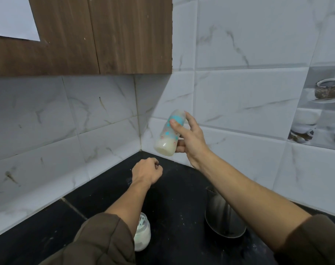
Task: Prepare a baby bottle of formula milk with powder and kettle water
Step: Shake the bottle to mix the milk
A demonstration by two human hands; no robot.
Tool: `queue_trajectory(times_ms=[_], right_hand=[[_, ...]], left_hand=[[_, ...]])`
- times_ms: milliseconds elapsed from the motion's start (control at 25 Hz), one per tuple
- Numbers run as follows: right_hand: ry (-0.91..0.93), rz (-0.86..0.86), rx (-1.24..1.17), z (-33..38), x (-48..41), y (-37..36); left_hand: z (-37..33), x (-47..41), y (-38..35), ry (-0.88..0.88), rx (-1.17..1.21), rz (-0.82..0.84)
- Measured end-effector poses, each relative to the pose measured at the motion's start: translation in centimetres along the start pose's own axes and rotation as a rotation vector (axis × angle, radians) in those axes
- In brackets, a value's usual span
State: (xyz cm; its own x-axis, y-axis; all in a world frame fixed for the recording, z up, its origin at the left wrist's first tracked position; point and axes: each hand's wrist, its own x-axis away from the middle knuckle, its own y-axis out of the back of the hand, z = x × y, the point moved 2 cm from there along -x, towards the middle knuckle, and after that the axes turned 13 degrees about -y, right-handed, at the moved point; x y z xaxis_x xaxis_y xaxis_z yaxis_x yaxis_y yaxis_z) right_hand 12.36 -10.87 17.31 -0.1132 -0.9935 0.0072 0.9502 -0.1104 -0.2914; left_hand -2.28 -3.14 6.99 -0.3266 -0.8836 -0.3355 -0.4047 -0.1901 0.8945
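My right hand [189, 139] holds a baby bottle [167, 135] raised in the air before the tiled corner. The bottle is tilted, its turquoise collar and clear cap uppermost, with whitish milk pooled in its lower part. My left hand [147, 170] hovers lower, over the black counter, fingers curled into a loose fist with nothing in it. A glass jar of white powder [142, 234] stands on the counter, partly hidden by my left sleeve. The steel kettle [223, 217] sits under my right forearm, its upper part covered by the arm.
The black stone counter [174, 197] runs into a corner of white marbled wall tiles [105, 111]. A brown wooden wall cabinet [105, 35] hangs above on the left. White specks of powder dot the counter near the kettle.
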Motion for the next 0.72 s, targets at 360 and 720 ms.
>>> queue_trajectory(times_ms=[360, 720], right_hand=[[-0.052, 0.012, 0.015, 0.1, -0.1, 0.0], [-0.038, -0.088, -0.129, 0.7, -0.3, 1.2]], left_hand=[[-0.2, 0.3, 0.0, 0.008, -0.003, -0.018], [0.0, 0.6, 0.4, 0.027, 0.014, -0.032]])
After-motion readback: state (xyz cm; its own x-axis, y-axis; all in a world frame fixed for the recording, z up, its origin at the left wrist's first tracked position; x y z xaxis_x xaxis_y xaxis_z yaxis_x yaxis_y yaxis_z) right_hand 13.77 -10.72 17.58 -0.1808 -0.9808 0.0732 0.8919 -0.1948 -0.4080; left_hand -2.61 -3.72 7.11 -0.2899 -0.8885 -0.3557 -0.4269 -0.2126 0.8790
